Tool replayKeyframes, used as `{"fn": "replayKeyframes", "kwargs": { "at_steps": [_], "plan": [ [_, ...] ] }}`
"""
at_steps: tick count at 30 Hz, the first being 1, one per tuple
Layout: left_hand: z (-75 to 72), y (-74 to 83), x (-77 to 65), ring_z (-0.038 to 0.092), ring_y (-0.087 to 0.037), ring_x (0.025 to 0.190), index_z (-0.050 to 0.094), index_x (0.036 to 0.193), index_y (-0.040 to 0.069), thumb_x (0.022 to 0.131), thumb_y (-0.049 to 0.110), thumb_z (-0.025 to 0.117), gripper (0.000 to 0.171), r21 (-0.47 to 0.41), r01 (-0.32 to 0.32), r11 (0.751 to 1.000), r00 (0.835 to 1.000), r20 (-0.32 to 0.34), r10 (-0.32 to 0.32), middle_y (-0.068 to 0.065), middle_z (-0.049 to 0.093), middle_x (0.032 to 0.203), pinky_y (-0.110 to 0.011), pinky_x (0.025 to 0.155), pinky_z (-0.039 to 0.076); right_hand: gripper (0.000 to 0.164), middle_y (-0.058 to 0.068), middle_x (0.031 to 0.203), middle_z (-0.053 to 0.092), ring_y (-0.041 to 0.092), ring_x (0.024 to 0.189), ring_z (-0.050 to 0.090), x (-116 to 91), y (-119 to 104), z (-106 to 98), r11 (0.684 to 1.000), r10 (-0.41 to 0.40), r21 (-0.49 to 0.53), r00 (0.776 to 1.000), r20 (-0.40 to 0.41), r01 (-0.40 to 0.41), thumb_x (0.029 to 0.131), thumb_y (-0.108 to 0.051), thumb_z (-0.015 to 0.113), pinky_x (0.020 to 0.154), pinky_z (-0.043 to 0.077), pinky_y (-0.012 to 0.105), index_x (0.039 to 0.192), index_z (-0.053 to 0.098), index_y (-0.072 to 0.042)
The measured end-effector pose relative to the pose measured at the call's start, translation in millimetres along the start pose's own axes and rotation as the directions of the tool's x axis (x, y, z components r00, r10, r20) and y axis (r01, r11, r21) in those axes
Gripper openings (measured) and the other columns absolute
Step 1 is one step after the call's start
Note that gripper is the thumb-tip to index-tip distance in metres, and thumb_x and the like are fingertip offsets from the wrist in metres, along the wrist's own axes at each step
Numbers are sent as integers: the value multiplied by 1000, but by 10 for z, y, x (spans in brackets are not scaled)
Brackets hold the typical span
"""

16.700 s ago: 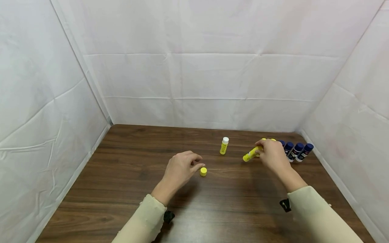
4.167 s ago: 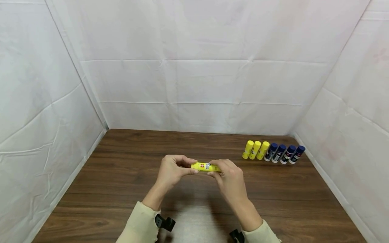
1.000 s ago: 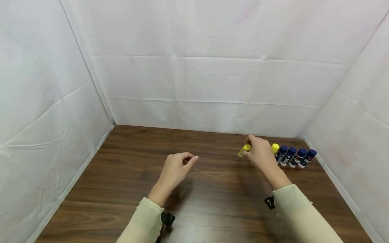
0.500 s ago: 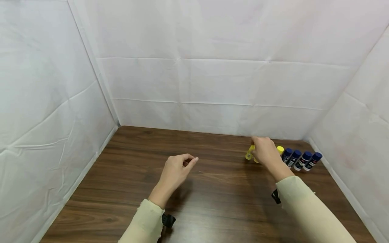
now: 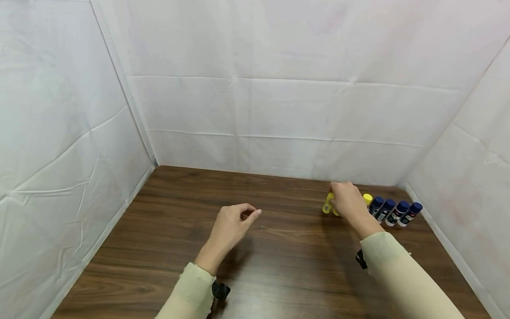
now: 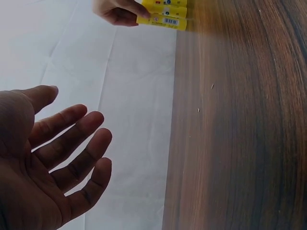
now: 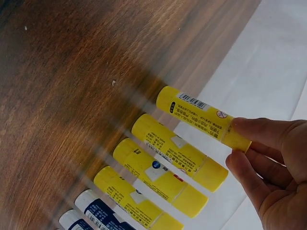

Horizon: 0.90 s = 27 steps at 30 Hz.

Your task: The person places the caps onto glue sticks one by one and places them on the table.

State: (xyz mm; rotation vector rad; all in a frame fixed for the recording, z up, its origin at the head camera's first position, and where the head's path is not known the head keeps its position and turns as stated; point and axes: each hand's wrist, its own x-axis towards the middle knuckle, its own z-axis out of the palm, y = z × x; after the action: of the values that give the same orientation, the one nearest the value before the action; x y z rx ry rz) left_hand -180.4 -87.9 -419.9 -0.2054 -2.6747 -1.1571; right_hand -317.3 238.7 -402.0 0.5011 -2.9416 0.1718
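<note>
My right hand (image 5: 349, 206) pinches the capped end of a yellow glue stick (image 7: 199, 115) between thumb and finger. That glue stick stands upright at the left end of a row, its base on or very near the table. Beside it, with a small gap, are several more yellow glue sticks (image 7: 177, 151), partly hidden behind the hand in the head view. My left hand (image 5: 229, 226) hovers over the middle of the table, holding nothing. In the left wrist view its fingers (image 6: 79, 167) are loosely curved and spread, away from the glue sticks.
Several dark blue-capped glue sticks (image 5: 392, 212) continue the row to the right. White cloth walls (image 5: 247, 110) enclose the brown wooden table (image 5: 287, 257) at the back and both sides. Tiny crumbs (image 7: 114, 83) lie on the wood.
Earlier, an uncapped glue stick and its yellow cap stood apart. Later both hands held a capped yellow one mid-table. The left hand let go; the right carried it to the row's left end.
</note>
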Motion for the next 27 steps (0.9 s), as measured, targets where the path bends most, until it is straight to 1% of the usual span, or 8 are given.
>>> {"fn": "replayKeyframes", "kwargs": {
  "at_steps": [7,10,13,17,23,27],
  "plan": [
    [12,2,-3,57,-6,64,77,107,20,101,39,64,24,-13,8,1000,1000,-1,-8,7,70,82,-30,63,50,14,15,85,72,33,78,67,-3,28,6,997,-54,-61,996,-74,50,84,2,71,71,56,49,97,74,3],
    [17,2,-6,56,-7,62,77,107,19,101,40,64,25,-8,15,1000,1000,3,-15,6,70,81,-30,61,50,11,13,81,71,32,75,66,-7,35,5,996,-66,-69,993,-102,59,82,4,69,69,56,48,92,75,2],
    [19,1,-3,56,-7,61,77,108,19,101,41,63,26,-6,16,1000,1000,6,-16,7,69,81,-30,61,49,6,12,77,69,32,72,65,-7,39,2,995,-66,-76,991,-120,57,82,5,68,68,56,48,83,72,2],
    [11,-6,-5,56,-7,61,77,109,20,101,42,62,28,-3,16,1000,1000,12,-16,7,70,81,-30,61,50,9,12,73,67,32,72,63,-2,25,4,996,-63,-78,990,-124,54,82,5,68,68,55,47,76,68,0],
    [11,-9,-17,57,-6,63,77,109,20,101,45,61,31,-8,15,1000,1000,22,-14,7,71,83,-30,63,51,9,12,74,67,31,71,63,-30,13,-9,996,-59,-77,992,-108,51,85,5,68,65,55,45,77,69,1],
    [24,-13,-13,56,-6,63,77,109,19,101,43,61,30,-14,13,1000,1000,20,-13,3,72,84,-30,63,50,7,13,75,68,31,72,63,-36,25,-16,996,-53,-73,993,-106,45,86,4,68,66,55,45,79,70,1]
  ]
}}
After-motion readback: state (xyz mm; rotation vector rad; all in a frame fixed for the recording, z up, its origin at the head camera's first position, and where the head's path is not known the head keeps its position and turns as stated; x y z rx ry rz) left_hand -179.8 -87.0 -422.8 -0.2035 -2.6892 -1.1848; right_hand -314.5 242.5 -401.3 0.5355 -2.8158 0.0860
